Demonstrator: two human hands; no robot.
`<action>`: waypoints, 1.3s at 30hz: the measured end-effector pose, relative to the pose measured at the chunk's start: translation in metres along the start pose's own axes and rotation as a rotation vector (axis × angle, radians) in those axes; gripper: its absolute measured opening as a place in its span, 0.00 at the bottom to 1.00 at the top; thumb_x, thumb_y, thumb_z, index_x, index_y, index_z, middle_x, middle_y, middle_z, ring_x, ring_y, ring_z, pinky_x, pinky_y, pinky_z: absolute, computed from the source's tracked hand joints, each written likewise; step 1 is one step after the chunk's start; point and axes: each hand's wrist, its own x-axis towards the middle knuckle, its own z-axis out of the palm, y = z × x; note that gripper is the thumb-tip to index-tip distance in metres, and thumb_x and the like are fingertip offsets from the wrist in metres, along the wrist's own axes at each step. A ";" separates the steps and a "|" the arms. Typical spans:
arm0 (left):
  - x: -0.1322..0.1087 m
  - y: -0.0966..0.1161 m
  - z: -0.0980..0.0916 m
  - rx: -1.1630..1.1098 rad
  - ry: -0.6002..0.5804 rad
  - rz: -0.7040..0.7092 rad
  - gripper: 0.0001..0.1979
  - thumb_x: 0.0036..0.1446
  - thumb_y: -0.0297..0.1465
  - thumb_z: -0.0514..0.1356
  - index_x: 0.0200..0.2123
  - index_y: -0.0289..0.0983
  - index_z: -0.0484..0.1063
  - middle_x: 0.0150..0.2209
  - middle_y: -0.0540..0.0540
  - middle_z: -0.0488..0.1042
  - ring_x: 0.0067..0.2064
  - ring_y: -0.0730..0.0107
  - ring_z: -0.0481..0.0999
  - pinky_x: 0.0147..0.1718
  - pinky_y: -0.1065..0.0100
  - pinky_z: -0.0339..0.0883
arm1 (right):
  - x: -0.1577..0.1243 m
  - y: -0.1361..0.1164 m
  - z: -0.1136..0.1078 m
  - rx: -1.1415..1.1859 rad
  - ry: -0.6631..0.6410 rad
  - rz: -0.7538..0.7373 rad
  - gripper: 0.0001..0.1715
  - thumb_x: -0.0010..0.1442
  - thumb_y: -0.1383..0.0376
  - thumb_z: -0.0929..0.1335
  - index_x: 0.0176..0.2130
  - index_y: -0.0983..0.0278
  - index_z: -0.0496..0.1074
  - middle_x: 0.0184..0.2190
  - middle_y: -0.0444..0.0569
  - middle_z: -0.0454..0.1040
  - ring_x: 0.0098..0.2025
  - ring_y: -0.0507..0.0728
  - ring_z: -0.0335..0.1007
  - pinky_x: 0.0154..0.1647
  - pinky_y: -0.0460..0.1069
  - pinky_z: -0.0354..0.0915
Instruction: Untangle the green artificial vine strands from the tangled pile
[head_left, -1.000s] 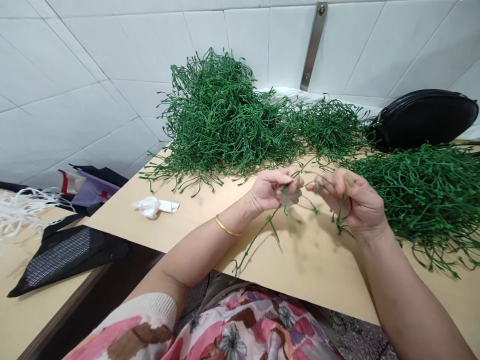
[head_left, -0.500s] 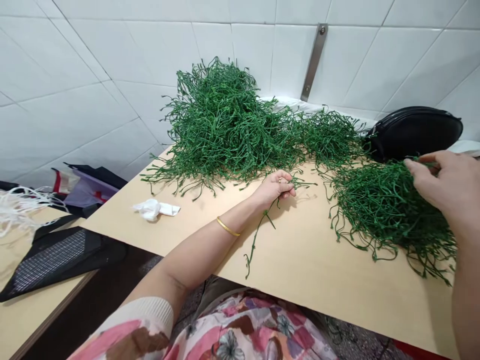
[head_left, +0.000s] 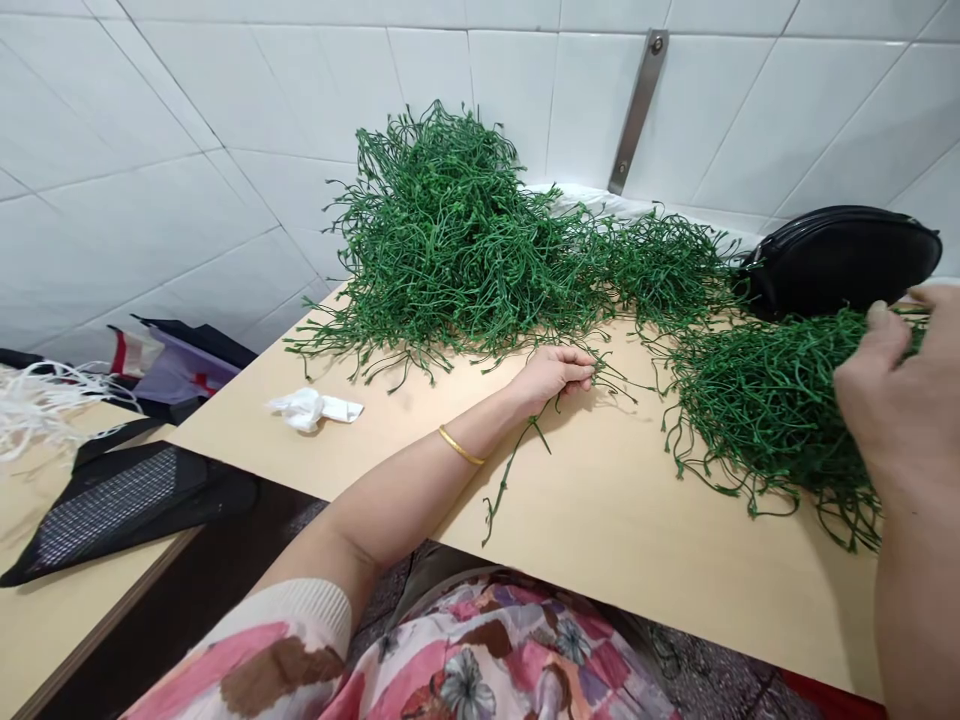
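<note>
My left hand (head_left: 559,376) rests low over the table, its fingers pinched on thin green stems (head_left: 510,470) that trail toward the table's front edge and stick out past the fingertips. At the right, my right hand (head_left: 900,370) is over the far side of a loose heap of green stems (head_left: 765,400); its thumb and fingers are bent, and what lies between the fingertips is hard to make out. A taller pile of the same stems (head_left: 457,230) stands against the wall, joined to a smaller clump (head_left: 664,265) on its right.
A black pouch (head_left: 847,260) stands behind the right heap. Crumpled white tissue (head_left: 315,410) lies on the wooden table (head_left: 600,530) at the left. Farther left are a black mesh bag (head_left: 112,505), white cords (head_left: 52,410) and a purple bag (head_left: 184,372). A metal bracket (head_left: 637,110) is on the wall.
My right hand has shifted right and slightly down along the right heap. My left hand stays almost in place, still pinching the stems. The whole view has tilted a little.
</note>
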 end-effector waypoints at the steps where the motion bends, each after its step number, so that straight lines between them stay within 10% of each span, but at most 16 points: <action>1: 0.000 0.000 0.000 0.005 -0.011 -0.002 0.05 0.43 0.25 0.61 0.25 0.32 0.68 0.16 0.52 0.67 0.15 0.85 0.56 0.15 0.76 0.45 | -0.003 -0.012 -0.001 0.079 -0.025 -0.002 0.19 0.59 0.60 0.60 0.41 0.68 0.72 0.42 0.68 0.68 0.50 0.72 0.61 0.43 0.67 0.53; 8: -0.008 0.004 0.003 0.101 -0.152 -0.012 0.09 0.41 0.32 0.63 0.24 0.33 0.68 0.15 0.55 0.62 0.16 0.86 0.50 0.18 0.74 0.37 | -0.042 -0.084 0.027 0.970 -0.712 -0.053 0.11 0.57 0.62 0.63 0.32 0.63 0.74 0.34 0.51 0.75 0.38 0.58 0.69 0.41 0.54 0.63; 19: -0.010 0.010 0.008 0.276 -0.057 0.009 0.06 0.39 0.28 0.61 0.18 0.33 0.67 0.14 0.55 0.60 0.18 0.84 0.52 0.19 0.73 0.42 | -0.049 -0.085 0.041 1.166 -0.849 0.118 0.23 0.59 0.50 0.60 0.35 0.63 0.75 0.34 0.52 0.75 0.41 0.58 0.70 0.42 0.53 0.65; 27: -0.008 0.006 0.010 0.301 0.018 0.046 0.04 0.40 0.24 0.61 0.19 0.33 0.67 0.14 0.56 0.60 0.18 0.83 0.54 0.20 0.74 0.45 | -0.055 -0.084 0.044 0.994 -0.969 0.029 0.20 0.55 0.54 0.64 0.22 0.64 0.70 0.15 0.43 0.63 0.20 0.50 0.57 0.22 0.46 0.55; 39: -0.007 0.006 0.010 0.367 -0.050 0.055 0.04 0.41 0.25 0.59 0.18 0.32 0.67 0.15 0.55 0.60 0.19 0.83 0.54 0.22 0.73 0.46 | -0.064 -0.092 0.057 0.973 -0.737 -0.043 0.12 0.52 0.63 0.66 0.38 0.64 0.72 0.25 0.45 0.67 0.26 0.51 0.61 0.28 0.48 0.58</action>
